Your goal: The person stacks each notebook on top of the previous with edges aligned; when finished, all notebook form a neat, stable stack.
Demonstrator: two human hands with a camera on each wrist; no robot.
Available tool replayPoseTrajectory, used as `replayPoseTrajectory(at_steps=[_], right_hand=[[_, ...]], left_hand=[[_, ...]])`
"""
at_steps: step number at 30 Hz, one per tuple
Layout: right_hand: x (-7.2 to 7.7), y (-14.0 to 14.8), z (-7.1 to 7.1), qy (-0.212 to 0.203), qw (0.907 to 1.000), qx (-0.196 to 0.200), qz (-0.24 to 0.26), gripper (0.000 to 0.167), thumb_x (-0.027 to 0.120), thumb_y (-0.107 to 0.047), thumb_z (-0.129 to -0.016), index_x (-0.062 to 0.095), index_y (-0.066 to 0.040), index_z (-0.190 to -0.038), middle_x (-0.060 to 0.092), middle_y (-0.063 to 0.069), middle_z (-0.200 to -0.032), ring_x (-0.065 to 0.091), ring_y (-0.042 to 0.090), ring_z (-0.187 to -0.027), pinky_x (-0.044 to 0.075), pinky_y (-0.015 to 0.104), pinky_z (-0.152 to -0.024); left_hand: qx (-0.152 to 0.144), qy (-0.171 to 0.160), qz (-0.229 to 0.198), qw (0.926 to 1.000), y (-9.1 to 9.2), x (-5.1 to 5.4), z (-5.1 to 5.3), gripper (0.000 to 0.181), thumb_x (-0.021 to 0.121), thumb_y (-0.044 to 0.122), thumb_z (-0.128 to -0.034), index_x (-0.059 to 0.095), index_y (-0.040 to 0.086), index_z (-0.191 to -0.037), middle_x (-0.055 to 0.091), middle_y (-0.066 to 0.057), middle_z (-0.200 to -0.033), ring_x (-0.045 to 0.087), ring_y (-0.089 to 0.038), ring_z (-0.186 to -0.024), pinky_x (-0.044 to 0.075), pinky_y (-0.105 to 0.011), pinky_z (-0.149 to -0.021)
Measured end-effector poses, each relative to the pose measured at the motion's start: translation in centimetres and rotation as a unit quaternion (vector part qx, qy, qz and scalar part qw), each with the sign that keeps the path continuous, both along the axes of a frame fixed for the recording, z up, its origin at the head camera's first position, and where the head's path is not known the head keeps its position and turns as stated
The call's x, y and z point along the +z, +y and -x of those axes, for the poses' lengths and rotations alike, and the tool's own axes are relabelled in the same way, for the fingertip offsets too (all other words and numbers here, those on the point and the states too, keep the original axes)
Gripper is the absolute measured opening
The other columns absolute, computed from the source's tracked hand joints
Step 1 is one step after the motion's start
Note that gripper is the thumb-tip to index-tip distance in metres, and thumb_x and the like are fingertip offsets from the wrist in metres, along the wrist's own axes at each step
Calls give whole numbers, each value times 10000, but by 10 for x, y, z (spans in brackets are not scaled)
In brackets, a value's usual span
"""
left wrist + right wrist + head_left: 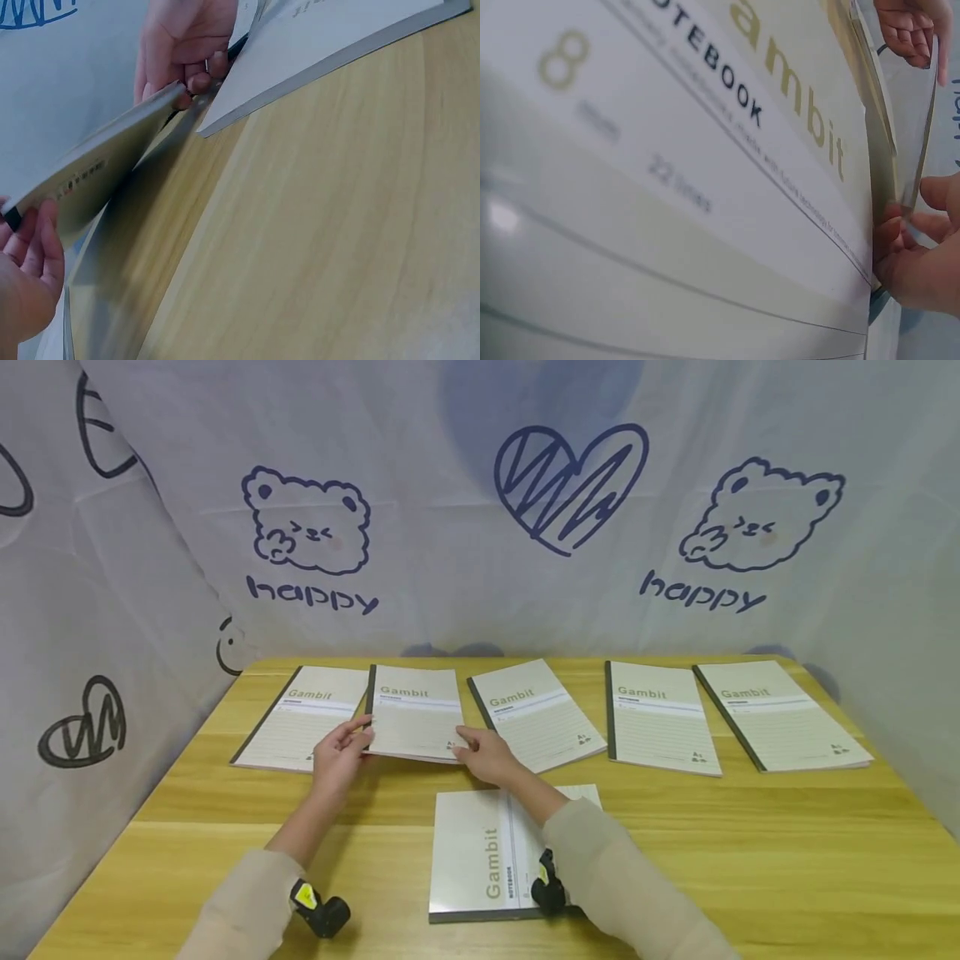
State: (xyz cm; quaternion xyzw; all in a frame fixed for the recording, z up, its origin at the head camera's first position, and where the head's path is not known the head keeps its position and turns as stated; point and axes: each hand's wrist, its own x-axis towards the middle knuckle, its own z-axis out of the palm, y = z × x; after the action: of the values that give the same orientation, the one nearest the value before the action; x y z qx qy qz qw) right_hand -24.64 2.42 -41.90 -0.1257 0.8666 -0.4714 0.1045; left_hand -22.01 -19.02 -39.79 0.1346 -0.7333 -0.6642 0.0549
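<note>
In the head view, a cream Gambit notebook [414,718] with a dark spine is held between two hands, second from the left in the back row. My left hand [337,760] pinches its spine side near the lower left corner. At the lower right corner my right hand [486,755] grips the edge with thumb and fingers. The left wrist view shows this notebook [105,169] raised off the wood and tilted, its underside visible, with the left hand [30,281] and right hand [187,45] at opposite ends. Part of the right hand's fingers is hidden beneath it.
Beside it lie more Gambit notebooks: one [300,727] at left, then a slanted one [536,714], another [660,718] and one [780,714] at right. A sideways notebook [468,852] lies in front, under the right forearm. A printed curtain [435,543] hangs behind the wooden table [750,860].
</note>
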Motion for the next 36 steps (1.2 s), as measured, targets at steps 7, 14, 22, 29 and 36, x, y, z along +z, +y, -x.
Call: replayPoseTrajectory(at_steps=[7, 14, 22, 29, 36], right_hand=[[3, 4, 3, -666, 9837, -673, 1526, 390, 594, -66, -887, 567, -74, -1276, 406, -8, -702, 406, 88, -540, 343, 185, -491], [14, 21, 1, -946, 9753, -512, 1931, 398, 574, -53, -898, 539, -38, -1294, 427, -24, -700, 410, 98, -593, 366, 229, -575], [27, 49, -1, -675, 9796, -411, 1848, 416, 563, -40, -895, 520, -27, -1309, 428, -24, -788, 435, 91, -640, 419, 231, -634], [32, 77, -3, -606, 9842, -232, 1646, 435, 556, -49, -902, 492, -22, -1331, 445, -20, -847, 454, 106, -678, 434, 242, -657], [29, 105, -5, -506, 9867, -16, 1545, 444, 565, -76, -901, 483, 2, -1330, 514, -33, -838, 457, 101, -684, 462, 246, -684]], left_hand=[[30, 429, -238, 9988, 2, 1, -5, 259, 573, 86, -892, 601, 100, -1149, 538, 175, -656, 496, 15, -630, 479, -160, -661], [-92, 564, -593, 9966, 12, 4, -13, 251, 585, 66, -888, 611, 100, -1135, 558, 166, -700, 525, 19, -688, 489, -137, -702], [-376, 509, -606, 9962, 32, 7, -18, 391, 579, 27, -881, 516, -26, -1263, 559, 157, -675, 530, 19, -678, 489, -123, -710], [-705, 622, -709, 9930, 52, 5, -18, 400, 588, -11, -861, 521, -47, -1253, 554, 138, -675, 526, 12, -678, 491, -120, -701], [-826, 706, -545, 9926, 73, 1, -23, 375, 620, -1, -842, 563, -51, -1209, 540, 114, -702, 497, 1, -663, 457, -110, -630]])
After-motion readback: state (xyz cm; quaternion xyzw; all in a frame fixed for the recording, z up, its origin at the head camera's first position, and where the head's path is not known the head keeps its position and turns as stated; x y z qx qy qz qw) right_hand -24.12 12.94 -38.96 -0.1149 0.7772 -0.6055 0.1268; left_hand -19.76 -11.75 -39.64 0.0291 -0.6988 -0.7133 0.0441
